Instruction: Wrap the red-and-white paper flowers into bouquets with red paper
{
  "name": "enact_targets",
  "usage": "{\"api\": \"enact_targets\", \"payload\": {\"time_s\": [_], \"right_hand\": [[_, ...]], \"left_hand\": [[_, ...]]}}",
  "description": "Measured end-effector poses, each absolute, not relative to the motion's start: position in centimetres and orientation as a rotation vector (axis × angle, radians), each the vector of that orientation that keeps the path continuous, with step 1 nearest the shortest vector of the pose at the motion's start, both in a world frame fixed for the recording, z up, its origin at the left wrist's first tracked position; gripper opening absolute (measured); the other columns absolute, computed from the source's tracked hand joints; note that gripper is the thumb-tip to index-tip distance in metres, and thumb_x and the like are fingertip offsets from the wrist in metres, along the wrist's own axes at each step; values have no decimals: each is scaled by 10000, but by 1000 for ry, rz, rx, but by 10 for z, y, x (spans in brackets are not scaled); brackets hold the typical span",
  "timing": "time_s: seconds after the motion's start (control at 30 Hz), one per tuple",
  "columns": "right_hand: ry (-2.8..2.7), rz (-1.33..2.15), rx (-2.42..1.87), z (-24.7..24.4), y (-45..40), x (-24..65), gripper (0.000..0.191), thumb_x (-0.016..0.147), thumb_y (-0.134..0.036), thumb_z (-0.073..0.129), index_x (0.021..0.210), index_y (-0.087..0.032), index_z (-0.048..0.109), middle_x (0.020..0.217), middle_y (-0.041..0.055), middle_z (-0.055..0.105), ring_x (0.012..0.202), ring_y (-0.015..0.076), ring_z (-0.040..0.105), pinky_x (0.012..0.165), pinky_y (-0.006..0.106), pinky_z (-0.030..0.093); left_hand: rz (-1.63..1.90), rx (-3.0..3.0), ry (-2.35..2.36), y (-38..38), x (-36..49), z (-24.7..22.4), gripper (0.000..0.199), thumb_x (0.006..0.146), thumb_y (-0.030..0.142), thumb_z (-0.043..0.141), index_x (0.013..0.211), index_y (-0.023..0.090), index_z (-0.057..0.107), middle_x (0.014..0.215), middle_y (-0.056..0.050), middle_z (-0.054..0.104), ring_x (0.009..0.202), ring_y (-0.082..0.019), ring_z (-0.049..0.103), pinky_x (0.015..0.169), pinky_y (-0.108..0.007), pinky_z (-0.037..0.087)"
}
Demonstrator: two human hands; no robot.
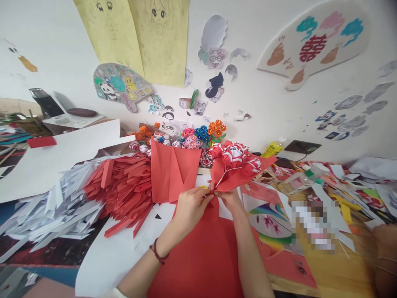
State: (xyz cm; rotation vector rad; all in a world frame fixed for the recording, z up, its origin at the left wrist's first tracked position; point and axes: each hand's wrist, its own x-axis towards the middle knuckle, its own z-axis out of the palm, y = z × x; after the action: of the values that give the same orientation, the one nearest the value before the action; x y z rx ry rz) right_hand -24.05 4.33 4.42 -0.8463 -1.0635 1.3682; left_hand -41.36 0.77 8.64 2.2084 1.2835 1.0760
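Okay so both arms are stretched out over the counter (341,273), well to the right of that big pile of red strips (120,186). Left forearm slants up and inward, back of the hand showing, dark red band (159,252) on the wrist; right forearm leans in to meet it. The left grip (192,203) pinches the gathered bottom of the flower bundle (235,155), thumb against fingers, and the right grip (228,198) is closed on that same spot, so it's 2 hands on 1 bundle. It's pretty: red-and-white striped paper blooms in a flared red wrap, pale stem showing, tilted up and to the right. The bundle's up off to the right of the pile, past a creased red sheet (175,171) right beside the strips. White strips (62,203) lie left of the pile.
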Motion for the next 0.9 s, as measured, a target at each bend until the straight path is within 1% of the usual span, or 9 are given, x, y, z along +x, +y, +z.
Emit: {"api": "enact_targets", "payload": {"time_s": [0.13, 0.27, 0.4, 0.47, 0.57, 0.67, 0.73, 0.83, 0.9], "right_hand": [[-1083, 1381, -836, 47, 42, -241, 306, 511, -251, 835, 781, -193, 704, 810, 56, 703, 793, 246, 649, 765, 394, 515], [-1098, 1384, -788, 53, 42, -244, 234, 530, -281, 825, 701, -190, 694, 737, 45, 676, 785, 233, 634, 814, 402, 496], [-1080, 1368, -753, 54, 43, -245, 216, 541, -281, 822, 684, -196, 684, 688, 23, 656, 721, 203, 623, 886, 422, 469], [-1076, 1369, -734, 53, 43, -244, 214, 553, -263, 816, 714, -200, 690, 683, 16, 654, 734, 201, 625, 924, 422, 452], [-1052, 1383, -750, 49, 43, -244, 253, 559, -245, 812, 782, -204, 700, 731, 28, 672, 807, 223, 636, 888, 410, 473], [-1056, 1358, -797, 45, 42, -243, 256, 549, -239, 819, 772, -199, 699, 748, 34, 686, 808, 229, 645, 846, 401, 492], [-1050, 1341, -833, 43, 41, -243, 307, 531, -233, 831, 807, -203, 701, 774, 36, 702, 825, 237, 654, 846, 407, 499], [-1038, 1337, -885, 42, 40, -243, 445, 491, -248, 850, 907, -207, 697, 876, 62, 723, 894, 276, 659, 845, 435, 513], [-1053, 1321, -923, 41, 39, -244, 505, 479, -249, 851, 955, -202, 688, 896, 70, 725, 895, 289, 662, 837, 445, 523]], "left_hand": [[1088, 2148, 1211, 7, -416, 88, 192, 904, 283, 508, 917, 208, 683, 801, -11, 694, 653, -104, 592, 620, -206, 414], [1130, 2004, 1175, 7, -422, 91, 223, 922, 290, 475, 916, 212, 684, 815, -6, 702, 686, -102, 607, 645, -204, 433], [1264, 1929, 1262, -1, -428, 91, 166, 897, 281, 514, 871, 190, 650, 781, -6, 677, 632, -97, 561, 621, -209, 432], [1294, 1976, 1289, -8, -430, 88, 142, 888, 266, 522, 826, 177, 614, 751, -8, 650, 630, -101, 543, 619, -217, 426], [1252, 2157, 1298, -17, -429, 78, 104, 880, 239, 529, 818, 182, 588, 763, -10, 638, 685, -119, 557, 642, -236, 412], [1219, 2380, 1346, -20, -427, 66, 81, 883, 215, 526, 865, 198, 603, 774, -8, 641, 710, -134, 567, 642, -256, 388], [1226, 2508, 1404, -21, -425, 60, 94, 886, 196, 522, 884, 203, 616, 749, -7, 633, 680, -135, 558, 624, -264, 369], [1276, 2605, 1525, -24, -422, 55, 102, 882, 181, 531, 886, 196, 632, 658, 1, 587, 603, -126, 521, 579, -267, 335], [1297, 2621, 1617, -26, -420, 53, 103, 881, 185, 538, 890, 189, 640, 623, 5, 561, 574, -121, 507, 564, -270, 323]]}}
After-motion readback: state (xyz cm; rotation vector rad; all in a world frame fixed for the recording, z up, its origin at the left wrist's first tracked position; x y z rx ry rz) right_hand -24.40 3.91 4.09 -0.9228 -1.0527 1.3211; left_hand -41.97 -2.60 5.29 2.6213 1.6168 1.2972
